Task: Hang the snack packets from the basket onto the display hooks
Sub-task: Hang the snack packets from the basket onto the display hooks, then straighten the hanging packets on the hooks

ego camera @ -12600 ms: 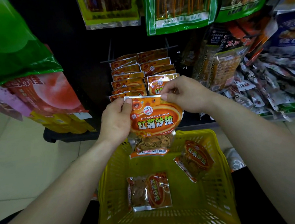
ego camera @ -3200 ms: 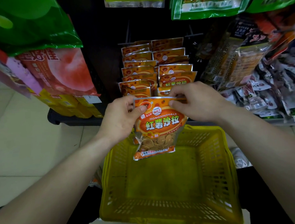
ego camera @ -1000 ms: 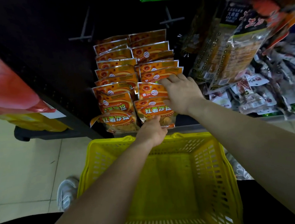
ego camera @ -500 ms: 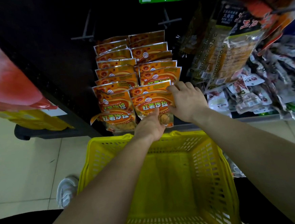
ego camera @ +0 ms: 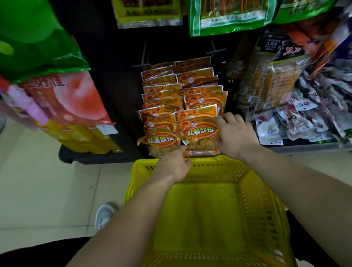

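Orange snack packets (ego camera: 161, 96) hang in two columns on the display hooks (ego camera: 144, 60) of a dark rack. The front packet of the right column (ego camera: 200, 132) hangs lowest. My right hand (ego camera: 236, 136) holds its right edge, with the fingertips at its top right corner. My left hand (ego camera: 172, 165) reaches up from below and pinches its lower left corner; those fingertips are partly hidden. Under both arms stands the yellow basket (ego camera: 262, 200), with no packets inside.
Green bags (ego camera: 230, 6) hang above the hooks. A heap of small packets (ego camera: 308, 118) fills the shelf on the right. Red and green bags (ego camera: 66, 95) hang at the left. A shoe (ego camera: 104, 214) stands on the tiled floor beside the basket.
The last packet went from the basket onto the right column. My right hand slid from its top down to its right edge, and my left hand dropped to its bottom corner.
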Motion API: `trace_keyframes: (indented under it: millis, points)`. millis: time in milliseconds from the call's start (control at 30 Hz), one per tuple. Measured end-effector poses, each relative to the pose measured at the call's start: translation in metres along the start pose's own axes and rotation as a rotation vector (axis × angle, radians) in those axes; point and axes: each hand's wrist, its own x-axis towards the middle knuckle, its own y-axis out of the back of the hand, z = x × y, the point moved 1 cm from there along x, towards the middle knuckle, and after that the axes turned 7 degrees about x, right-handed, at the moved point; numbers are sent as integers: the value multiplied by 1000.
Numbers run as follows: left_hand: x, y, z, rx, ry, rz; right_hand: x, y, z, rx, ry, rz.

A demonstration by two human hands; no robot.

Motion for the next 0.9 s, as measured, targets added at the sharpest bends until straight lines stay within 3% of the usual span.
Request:
trace_keyframes:
  millis: [200, 400, 633, 900]
  points:
    - [2, 8, -31, 144, 104, 65, -2, -20, -16, 74, 55, -161]
    - [40, 10, -38, 348, 78, 243, 36, -37, -34, -64, 210, -32]
    - [101, 12, -45, 541, 39, 380, 98, -59, -24, -249, 163, -3]
    - [137, 10, -60, 583, -47, 408, 105, -87, -1, -187, 87, 3]
